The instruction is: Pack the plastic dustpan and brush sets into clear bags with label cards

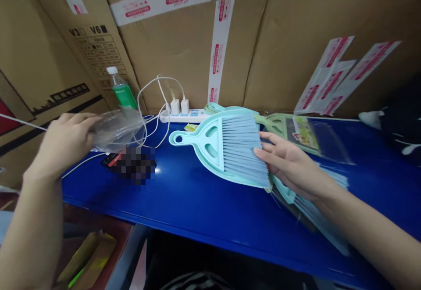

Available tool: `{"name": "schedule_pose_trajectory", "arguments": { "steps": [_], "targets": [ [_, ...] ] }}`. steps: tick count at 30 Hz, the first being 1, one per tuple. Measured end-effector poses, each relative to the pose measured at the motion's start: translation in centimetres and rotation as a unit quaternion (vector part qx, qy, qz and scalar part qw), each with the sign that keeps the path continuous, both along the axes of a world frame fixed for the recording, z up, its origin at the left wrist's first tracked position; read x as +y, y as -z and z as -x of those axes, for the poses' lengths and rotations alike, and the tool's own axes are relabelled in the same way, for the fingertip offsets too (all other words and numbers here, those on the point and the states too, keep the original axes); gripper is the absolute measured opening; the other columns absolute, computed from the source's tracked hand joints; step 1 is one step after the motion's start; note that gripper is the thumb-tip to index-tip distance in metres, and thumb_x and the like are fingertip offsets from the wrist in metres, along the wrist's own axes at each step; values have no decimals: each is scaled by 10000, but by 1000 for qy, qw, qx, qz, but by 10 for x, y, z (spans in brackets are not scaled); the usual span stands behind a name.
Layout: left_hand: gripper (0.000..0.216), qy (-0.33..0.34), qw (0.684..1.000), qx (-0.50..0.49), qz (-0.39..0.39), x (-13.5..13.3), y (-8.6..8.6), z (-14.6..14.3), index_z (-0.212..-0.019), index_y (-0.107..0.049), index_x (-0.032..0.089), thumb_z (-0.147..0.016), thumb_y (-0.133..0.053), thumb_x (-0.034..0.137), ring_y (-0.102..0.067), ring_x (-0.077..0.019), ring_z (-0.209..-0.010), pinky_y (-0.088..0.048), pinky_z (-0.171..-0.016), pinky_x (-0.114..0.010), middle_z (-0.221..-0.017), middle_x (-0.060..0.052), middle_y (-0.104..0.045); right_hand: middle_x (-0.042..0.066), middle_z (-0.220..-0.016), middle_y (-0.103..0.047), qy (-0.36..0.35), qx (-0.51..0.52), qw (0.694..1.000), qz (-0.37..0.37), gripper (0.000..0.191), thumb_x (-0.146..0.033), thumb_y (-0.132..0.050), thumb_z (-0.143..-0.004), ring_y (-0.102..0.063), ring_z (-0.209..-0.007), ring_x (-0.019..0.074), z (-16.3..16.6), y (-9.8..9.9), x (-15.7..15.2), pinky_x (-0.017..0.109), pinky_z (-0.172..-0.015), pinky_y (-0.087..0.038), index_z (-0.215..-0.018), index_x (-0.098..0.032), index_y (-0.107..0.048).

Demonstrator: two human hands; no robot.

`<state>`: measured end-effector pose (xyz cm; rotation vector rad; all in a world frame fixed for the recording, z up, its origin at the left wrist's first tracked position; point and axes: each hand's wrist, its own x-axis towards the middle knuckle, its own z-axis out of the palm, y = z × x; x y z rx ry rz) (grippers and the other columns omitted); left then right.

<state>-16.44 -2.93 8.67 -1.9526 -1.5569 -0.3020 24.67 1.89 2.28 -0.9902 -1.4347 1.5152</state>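
Note:
My right hand [292, 162] grips a light-blue hand brush [241, 147] and its matching dustpan [226, 177] together by the bristle end. The brush lies nested in the pan, with the handles pointing left. My left hand [66, 136] is closed on a crumpled clear plastic bag [118, 127], held apart from the brush. Under and beyond my right hand lies another light-blue brush [315, 206], partly hidden by my forearm. Behind it, a green dustpan [278, 125] sits in clear packaging with a printed card.
White cables run to a power strip [197, 115] at the back of the blue table [184, 211]. A green-labelled bottle [121, 90] stands at back left. A phone [115, 160], partly blurred out, lies below the bag. Taped cardboard [180, 48] walls the rear.

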Motion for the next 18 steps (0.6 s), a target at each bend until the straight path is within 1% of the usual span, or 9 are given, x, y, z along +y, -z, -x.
{"name": "schedule_pose_trajectory", "arguments": {
  "steps": [2,4,7,9,10,12,13,15,18],
  "targets": [
    [571,98,992,-61,49,0,1,-45,-1301,-494,143,-940,-257,517,-570,-257,-1131,-487,-916,-434,-1248,-106,-603,131,-1136,-685,-7,-2,1000,-6,809,-602,-772,-601,-668,-966,281,-1,1,1,419,-778,-558,-1241,-233,-442],
    [626,153,978,-62,128,6,8,-89,-1366,-411,108,-925,-365,550,-558,-269,-1159,-482,-954,-435,-1320,-151,-556,135,-1132,-680,-27,-17,999,-13,797,-610,-745,-630,-672,-934,269,-4,3,3,413,-767,-557,-1256,-225,-435],
    [497,204,960,-28,192,19,22,-133,-1269,-498,138,-967,-311,486,-654,-230,-955,-534,-824,-364,-1123,-121,-664,147,-1138,-657,-59,-73,995,-42,740,-599,-680,-700,-669,-893,261,-13,4,7,420,-746,-555,-1279,-209,-435],
    [464,219,960,-21,175,27,29,-146,-1210,-531,130,-980,-292,454,-669,-216,-853,-538,-749,-333,-1004,-112,-683,153,-1162,-626,-10,-138,981,-133,655,-558,-622,-765,-655,-897,259,-19,1,9,432,-758,-545,-1285,-203,-445],
    [458,222,962,-18,157,30,31,-149,-1185,-542,126,-983,-287,448,-670,-216,-829,-536,-724,-326,-973,-111,-684,151,-1169,-611,38,-179,962,-205,580,-522,-585,-808,-643,-915,258,-21,-3,7,439,-780,-533,-1276,-202,-461],
    [462,226,967,-12,115,32,34,-153,-1148,-557,117,-984,-282,450,-672,-223,-815,-534,-688,-319,-950,-117,-683,138,-1152,-596,131,-260,881,-372,382,-419,-497,-893,-603,-970,256,-23,-10,1,450,-850,-489,-1202,-198,-530],
    [465,229,968,-8,99,32,34,-155,-1132,-564,114,-985,-279,451,-675,-225,-807,-533,-672,-316,-941,-119,-684,120,-1088,-609,123,-292,843,-436,293,-371,-456,-924,-586,-978,251,-22,-13,-4,444,-864,-472,-1129,-199,-575],
    [465,238,968,-2,78,30,35,-161,-1117,-572,109,-985,-282,448,-681,-225,-789,-532,-652,-310,-923,-118,-687,84,-936,-607,54,-324,790,-517,243,-354,-442,-946,-564,-905,228,-18,-16,-15,393,-799,-474,-1005,-206,-625],
    [431,240,968,3,68,26,37,-175,-1131,-572,124,-982,-314,436,-685,-210,-780,-536,-672,-300,-914,-102,-695,68,-827,-559,12,-360,747,-559,258,-409,-524,-911,-509,-804,215,-9,-11,-28,359,-717,-448,-905,-179,-641]
  ]
}}
